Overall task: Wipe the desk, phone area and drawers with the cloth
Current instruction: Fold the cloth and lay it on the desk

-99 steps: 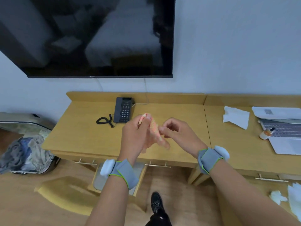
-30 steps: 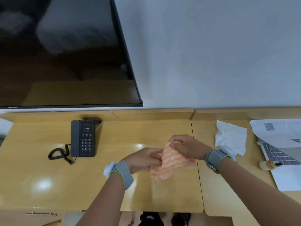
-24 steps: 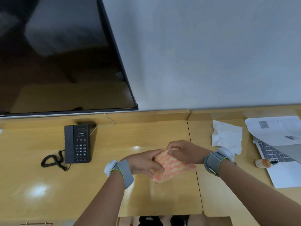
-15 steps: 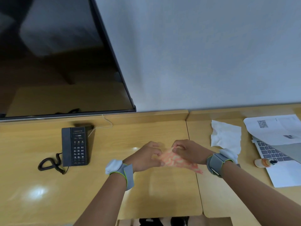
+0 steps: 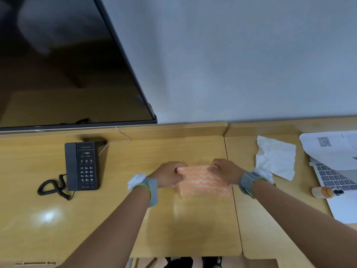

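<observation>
Pale grey wall fills the upper part of the view, with a large black flat-screen television [image 5: 63, 60] mounted at the left. Below it runs a light yellow wooden bench [image 5: 116, 225] with a raised back edge, made of two sections that meet at a seam just right of centre.

Near the middle of the bench, an orange and white cloth with a wavy stripe pattern [image 5: 202, 181] is spread open, its lower part lying on the wood beside the seam. The left hand [image 5: 168, 176] pinches the cloth's upper left corner with its fingers closed on the fabric. The right hand [image 5: 225, 172] grips the upper right corner the same way. Both wrists wear grey bands edged in green.

Well to the left of the hands, a black push-button desk phone with a coiled cord [image 5: 82, 166] sits near the back of the bench. On the right section lie a crumpled white tissue [image 5: 275, 156], a small orange-capped bottle on its side [image 5: 322, 192], and a silver laptop [image 5: 336, 182] partly covered by a white printed sheet of paper [image 5: 332, 149]. A drawer handle [image 5: 34, 264] shows at the bottom left edge.
</observation>
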A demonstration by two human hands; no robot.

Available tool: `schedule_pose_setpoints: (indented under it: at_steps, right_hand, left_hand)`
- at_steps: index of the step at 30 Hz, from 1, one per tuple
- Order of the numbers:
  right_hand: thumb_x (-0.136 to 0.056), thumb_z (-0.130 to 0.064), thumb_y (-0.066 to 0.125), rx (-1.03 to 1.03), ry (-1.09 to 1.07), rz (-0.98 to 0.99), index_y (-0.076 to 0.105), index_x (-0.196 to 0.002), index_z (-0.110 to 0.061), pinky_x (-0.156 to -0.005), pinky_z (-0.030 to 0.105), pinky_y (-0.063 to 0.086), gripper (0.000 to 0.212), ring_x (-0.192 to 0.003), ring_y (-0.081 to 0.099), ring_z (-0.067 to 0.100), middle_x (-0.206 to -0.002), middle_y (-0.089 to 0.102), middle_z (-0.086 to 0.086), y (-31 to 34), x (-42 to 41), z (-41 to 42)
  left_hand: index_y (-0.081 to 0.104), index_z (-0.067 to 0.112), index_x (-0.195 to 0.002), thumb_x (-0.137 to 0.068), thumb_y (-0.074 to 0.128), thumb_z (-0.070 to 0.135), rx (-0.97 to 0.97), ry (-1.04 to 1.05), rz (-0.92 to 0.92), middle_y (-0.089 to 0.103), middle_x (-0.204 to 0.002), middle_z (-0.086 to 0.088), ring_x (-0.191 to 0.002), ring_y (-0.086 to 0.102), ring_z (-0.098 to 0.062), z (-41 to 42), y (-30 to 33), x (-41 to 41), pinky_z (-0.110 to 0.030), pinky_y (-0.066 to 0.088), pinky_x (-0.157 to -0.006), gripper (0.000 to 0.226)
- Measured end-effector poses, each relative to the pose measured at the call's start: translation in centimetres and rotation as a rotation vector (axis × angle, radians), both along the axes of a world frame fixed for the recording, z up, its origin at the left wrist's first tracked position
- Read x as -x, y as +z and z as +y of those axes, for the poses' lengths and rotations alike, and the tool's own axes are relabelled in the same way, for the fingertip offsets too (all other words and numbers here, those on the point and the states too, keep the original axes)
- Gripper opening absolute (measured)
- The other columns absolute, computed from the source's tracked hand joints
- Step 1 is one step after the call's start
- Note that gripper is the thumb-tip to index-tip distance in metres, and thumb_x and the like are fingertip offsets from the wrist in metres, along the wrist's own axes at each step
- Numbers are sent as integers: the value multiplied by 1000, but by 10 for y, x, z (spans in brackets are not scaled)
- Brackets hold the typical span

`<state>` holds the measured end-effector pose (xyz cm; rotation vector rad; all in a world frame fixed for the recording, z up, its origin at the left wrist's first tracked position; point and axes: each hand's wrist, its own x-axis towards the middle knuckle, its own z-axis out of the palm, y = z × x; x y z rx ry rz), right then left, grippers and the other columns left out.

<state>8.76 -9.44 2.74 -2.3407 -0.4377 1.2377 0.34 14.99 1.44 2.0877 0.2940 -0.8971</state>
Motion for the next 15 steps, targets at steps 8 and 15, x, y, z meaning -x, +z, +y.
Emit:
schedule_pose_setpoints:
  at_steps: [8,15]
  right_hand:
    - [-102,-36,50,130,-304,-283,69,-106,-8,-83,40,54,34,-103,68,40,-108,73,17,-47,-72,44]
    - [-102,-31,54,32,-680,-414,56,-133,-8,-96,44,46,38,-112,60,44,-136,53,20,-58,-63,41]
  left_hand:
    - [67,15,-133,-98,62,19,-282,152,-101,74,-129,-13,-121,69,-35,1,-26,-84,-32,53,-90,35]
    - [62,13,-137,-97,61,10,-230,551,-242,68,-132,-17,-118,67,-37,-2,-35,-83,-39,54,-101,40]
